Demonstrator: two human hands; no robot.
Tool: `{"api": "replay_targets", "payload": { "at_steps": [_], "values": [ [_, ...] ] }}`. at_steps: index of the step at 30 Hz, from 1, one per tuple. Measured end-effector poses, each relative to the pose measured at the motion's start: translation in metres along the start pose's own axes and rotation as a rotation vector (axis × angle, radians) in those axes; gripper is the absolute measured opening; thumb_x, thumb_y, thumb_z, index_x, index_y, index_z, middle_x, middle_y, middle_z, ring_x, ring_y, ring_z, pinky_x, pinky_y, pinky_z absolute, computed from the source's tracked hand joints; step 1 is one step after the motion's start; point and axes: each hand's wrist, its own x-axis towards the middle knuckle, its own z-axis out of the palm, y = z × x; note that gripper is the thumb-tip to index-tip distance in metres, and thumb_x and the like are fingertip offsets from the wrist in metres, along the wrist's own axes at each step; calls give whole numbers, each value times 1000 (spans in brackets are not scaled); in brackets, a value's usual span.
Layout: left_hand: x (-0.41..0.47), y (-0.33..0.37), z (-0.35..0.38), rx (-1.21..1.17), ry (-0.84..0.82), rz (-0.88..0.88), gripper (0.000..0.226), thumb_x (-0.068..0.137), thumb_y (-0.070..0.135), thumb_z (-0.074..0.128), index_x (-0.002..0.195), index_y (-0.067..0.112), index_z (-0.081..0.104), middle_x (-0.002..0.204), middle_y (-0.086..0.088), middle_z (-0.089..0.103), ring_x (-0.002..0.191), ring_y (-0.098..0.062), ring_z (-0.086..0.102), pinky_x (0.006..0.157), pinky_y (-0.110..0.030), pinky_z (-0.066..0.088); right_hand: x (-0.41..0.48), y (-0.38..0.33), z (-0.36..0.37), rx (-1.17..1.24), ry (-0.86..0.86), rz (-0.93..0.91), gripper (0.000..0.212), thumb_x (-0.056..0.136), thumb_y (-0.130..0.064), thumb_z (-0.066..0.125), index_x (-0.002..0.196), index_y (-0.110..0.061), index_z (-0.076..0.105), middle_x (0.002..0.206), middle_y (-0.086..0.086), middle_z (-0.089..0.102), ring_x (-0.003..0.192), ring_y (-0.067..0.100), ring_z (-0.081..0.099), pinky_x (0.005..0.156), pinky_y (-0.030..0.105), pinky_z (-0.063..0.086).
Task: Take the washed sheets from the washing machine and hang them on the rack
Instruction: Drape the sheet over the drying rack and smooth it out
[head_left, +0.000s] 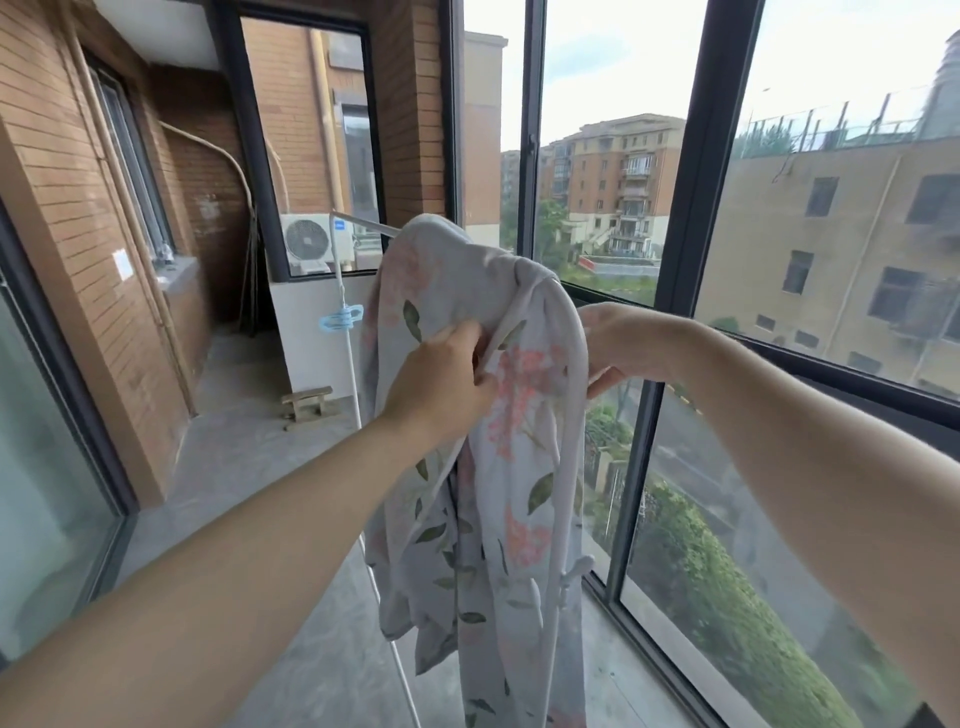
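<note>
**Floral sheet bunched over rack rail, both hands on it**

Glazed balcony with grey concrete floor (249, 467) and brick wall (57, 171) on the left was seen; apartment blocks were visible through the dark-framed windows (696, 171). A white drying rack (349, 332) was stood near the glass, its top rail mostly covered. A blue clothes peg (340, 317) was clipped on the rack's upright. An air-conditioner unit (307, 243) was seen behind the far pane, and a small wooden stool (307, 401) was set on the floor below it.

The sheet (498, 467), pale grey with pink flowers and green leaves, was draped in a bunch over the rail and hung down nearly to the floor.

The left hand (441, 384) was closed on a fold of the sheet, fabric pinched between thumb and fingers on the near side. The right hand (626, 345) was placed at the sheet's right edge, fingers curled behind the cloth; whether the fabric was actually gripped there could not be told, since the fingertips were hidden.
</note>
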Motion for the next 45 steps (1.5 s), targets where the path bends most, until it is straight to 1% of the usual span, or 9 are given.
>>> {"api": "replay_targets", "payload": {
  "at_steps": [3, 7, 15, 18, 24, 29, 35, 41, 45],
  "values": [
    [1, -8, -5, -86, -49, 31, 21, 84, 30, 70, 92, 17, 55, 87, 3, 57, 74, -16, 55, 59, -29, 40, -5, -18, -17, 321, 88, -64, 41, 86, 12, 59, 117, -13, 68, 111, 16, 73, 102, 24, 70, 99, 50, 53],
    [0, -20, -15, -121, -109, 41, 41, 90, 64, 57, 98, 24, 59, 93, 9, 60, 81, -10, 59, 70, -28, 49, -5, -55, -19, 388, 344, -138, 19, 99, -8, 58, 105, -17, 74, 100, 0, 78, 97, 23, 74, 95, 48, 56],
    [8, -56, -35, -213, 15, -170, 9, 93, 29, 63, 92, 21, 64, 90, 7, 67, 81, -11, 61, 74, -28, 48, 12, -142, 37, -742, 533, -40, 25, 89, -13, 47, 108, -2, 60, 88, 8, 58, 83, 29, 61, 72, 39, 54],
    [4, -77, -50, -241, 31, -279, 8, 94, 25, 62, 91, 18, 64, 87, 5, 69, 80, -16, 63, 72, -28, 46, 18, -163, 65, -831, 547, 7, 41, 87, -6, 47, 127, -8, 56, 117, 13, 61, 100, 34, 64, 85, 44, 57],
    [3, -141, -96, -323, 27, -497, 11, 96, 28, 57, 86, 24, 59, 92, -1, 68, 79, -25, 69, 64, -29, 48, 51, -183, 104, -768, 613, 42, 45, 92, -16, 60, 136, -10, 54, 133, 13, 58, 118, 35, 58, 98, 46, 49],
    [12, -178, -113, -387, 43, -532, 12, 100, 25, 56, 97, 15, 61, 97, -7, 70, 63, -19, 65, 51, -24, 40, 78, -201, 122, -815, 587, 80, 51, 81, -23, 78, 126, -12, 58, 121, 11, 59, 116, 35, 58, 85, 42, 48],
    [39, -209, -100, -435, -8, -442, 15, 102, 24, 54, 88, 22, 59, 89, -4, 68, 68, -17, 64, 53, -25, 41, 133, -206, 111, -597, 854, 17, 4, 93, -15, 55, 93, -12, 53, 102, 10, 64, 98, 33, 62, 85, 44, 54],
    [107, -235, -56, -455, -83, -329, 16, 101, 24, 52, 98, 21, 67, 90, 0, 72, 83, -23, 67, 78, -39, 54, 196, -180, 104, -475, 935, 197, 14, 96, -26, 50, 100, -16, 58, 111, 10, 66, 90, 30, 57, 83, 39, 45],
    [169, -240, -28, -503, -126, -335, 19, 102, 31, 46, 102, 25, 65, 91, 4, 67, 80, -18, 59, 69, -30, 44, 224, -184, 94, -428, 1005, 259, 20, 90, -18, 50, 107, -17, 59, 115, 9, 64, 104, 32, 59, 95, 44, 43]
  ]
}}
